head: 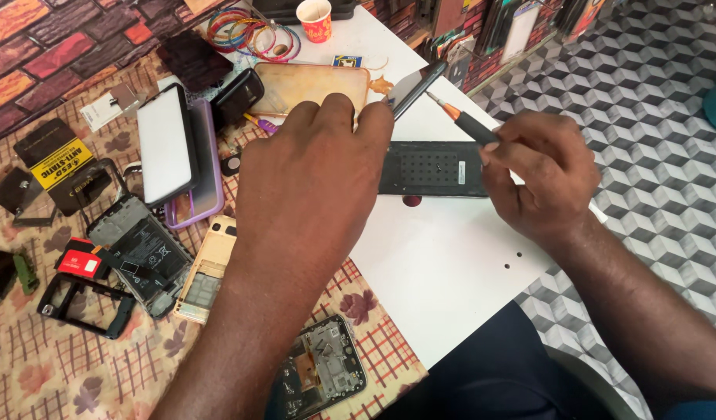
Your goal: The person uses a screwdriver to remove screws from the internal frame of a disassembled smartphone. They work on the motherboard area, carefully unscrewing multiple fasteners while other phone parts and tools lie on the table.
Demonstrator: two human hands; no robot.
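Observation:
My left hand grips a dark phone and tilts it up on edge above the white tabletop. My right hand holds a screwdriver with a black handle and orange collar, its tip touching the phone's lower edge. Under both hands lies a black rectangular pad dotted with small holes.
Opened phones and frames lie at left on a patterned cloth, with a white-screened phone in a purple case. A clear yellowed case, coloured bangles and a paper cup are behind. Another opened phone is near me.

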